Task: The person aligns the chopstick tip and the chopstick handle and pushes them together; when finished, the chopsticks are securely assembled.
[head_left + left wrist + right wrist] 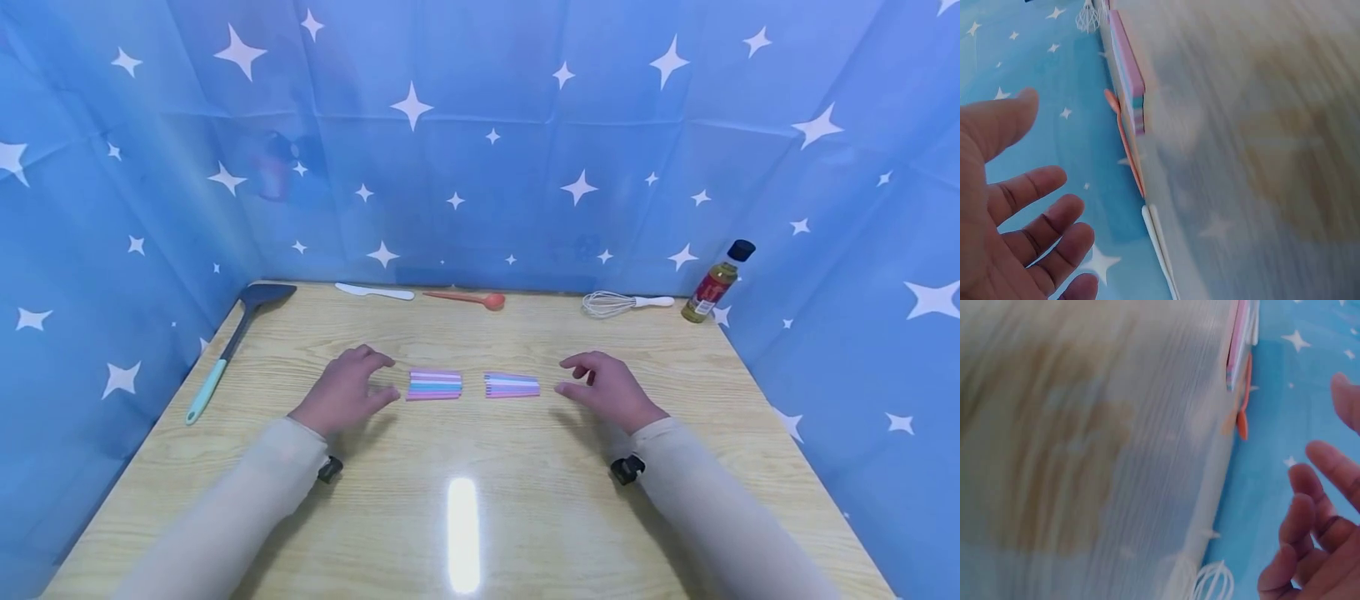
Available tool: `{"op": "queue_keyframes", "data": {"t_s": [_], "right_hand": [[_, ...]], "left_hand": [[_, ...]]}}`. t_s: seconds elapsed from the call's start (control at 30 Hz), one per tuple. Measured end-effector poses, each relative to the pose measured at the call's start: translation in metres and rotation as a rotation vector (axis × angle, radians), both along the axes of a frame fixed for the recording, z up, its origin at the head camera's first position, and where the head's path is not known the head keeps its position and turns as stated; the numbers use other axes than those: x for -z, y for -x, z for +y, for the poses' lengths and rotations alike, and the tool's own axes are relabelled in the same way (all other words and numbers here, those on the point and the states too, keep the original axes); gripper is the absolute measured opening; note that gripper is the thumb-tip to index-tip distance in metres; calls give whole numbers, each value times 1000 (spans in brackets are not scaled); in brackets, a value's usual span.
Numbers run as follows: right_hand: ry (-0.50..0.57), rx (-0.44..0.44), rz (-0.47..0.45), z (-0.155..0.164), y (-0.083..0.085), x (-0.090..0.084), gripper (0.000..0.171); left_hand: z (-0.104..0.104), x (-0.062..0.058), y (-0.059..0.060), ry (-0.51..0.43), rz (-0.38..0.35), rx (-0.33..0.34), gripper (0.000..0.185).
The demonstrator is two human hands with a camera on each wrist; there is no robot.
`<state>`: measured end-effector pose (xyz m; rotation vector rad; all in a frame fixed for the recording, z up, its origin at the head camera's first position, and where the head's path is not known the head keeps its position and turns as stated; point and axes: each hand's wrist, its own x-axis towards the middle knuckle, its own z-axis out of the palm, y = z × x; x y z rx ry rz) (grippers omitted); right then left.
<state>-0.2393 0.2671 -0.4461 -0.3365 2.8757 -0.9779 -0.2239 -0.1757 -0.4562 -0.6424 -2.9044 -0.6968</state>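
Booth-like tabletop setting, starry blue curtain [480,225] around, wood-grain table [375,517], whisk [637,302], spatula [236,335]

The left hand [982,219] hangs, thumb spread, at left. Pastel sticks [1127,56] lie at upper centre, an orange spoon [1124,137] left of centre, a white knife [1157,245] at bottom centre, a whisk [1087,19] at top.
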Motion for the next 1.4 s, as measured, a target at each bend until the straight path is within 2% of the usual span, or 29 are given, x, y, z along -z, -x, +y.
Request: {"op": "queue_keyframes", "data": {"t_s": [0.33, 0.63, 0.77, 0.87, 1.0, 1.23, 1.4], "right_hand": [[5, -85, -67, -28, 3, -2, 29], [-10, -154, -106, -46, 8, 3, 13], [-15, -163, -137, -50, 11, 7, 9], [-15, -151, -173, -52, 12, 9, 9], [-30, -144, -200, -54, 13, 9, 8], [-74, -145, -200, -56, 15, 8, 5], [-90, -140, -199, -56, 15, 8, 5]], "left_hand": [[22, 5, 5, -13, -97, 45, 30], [32, 5, 10, 17, -146, 73, 11], [36, 7, 12, 10, -189, 73, 5], [39, 8, 12, 4, -217, 76, 5], [41, 8, 13, 16, -219, 76, 5], [44, 10, 13, 40, -255, 55, 5], [45, 7, 11, 68, -286, 45, 10]]}}
